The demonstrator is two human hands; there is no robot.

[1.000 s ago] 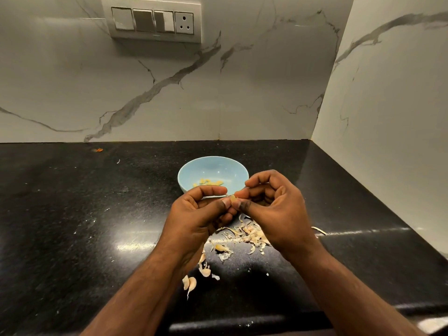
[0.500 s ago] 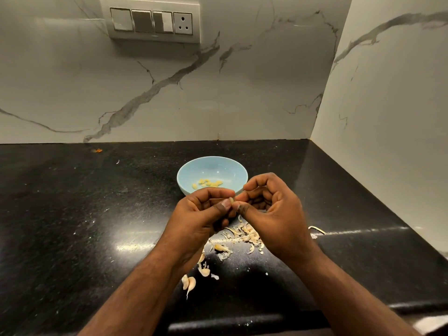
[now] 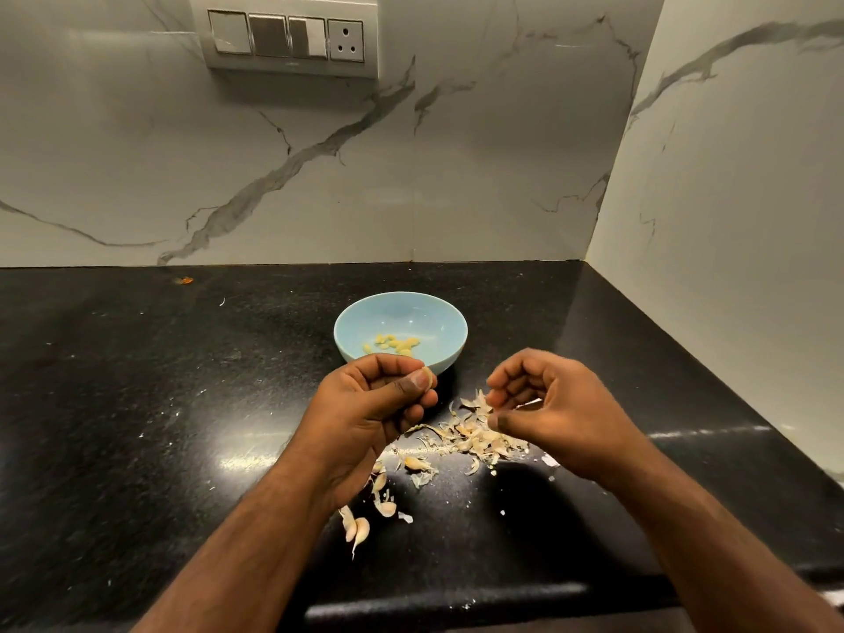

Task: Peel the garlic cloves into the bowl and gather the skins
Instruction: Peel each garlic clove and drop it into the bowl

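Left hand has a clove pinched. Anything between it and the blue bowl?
Nothing visible. The left hand pinches the clove right at the near rim of the blue bowl, with no object between. The skins lie nearer, under the right hand, off that path.

The left hand (image 3: 372, 404) pinches a garlic clove (image 3: 428, 373) between thumb and curled fingers, just in front of the blue bowl (image 3: 438, 312), which holds a few peeled cloves (image 3: 392, 344). The right hand (image 3: 548, 404), fingers loosely curled, hangs over the heap of skins (image 3: 475, 438) on the black tabletop (image 3: 137, 404). Unpeeled cloves (image 3: 358, 527) lie near the left wrist. A switch panel (image 3: 285, 36) sits on the marble wall.
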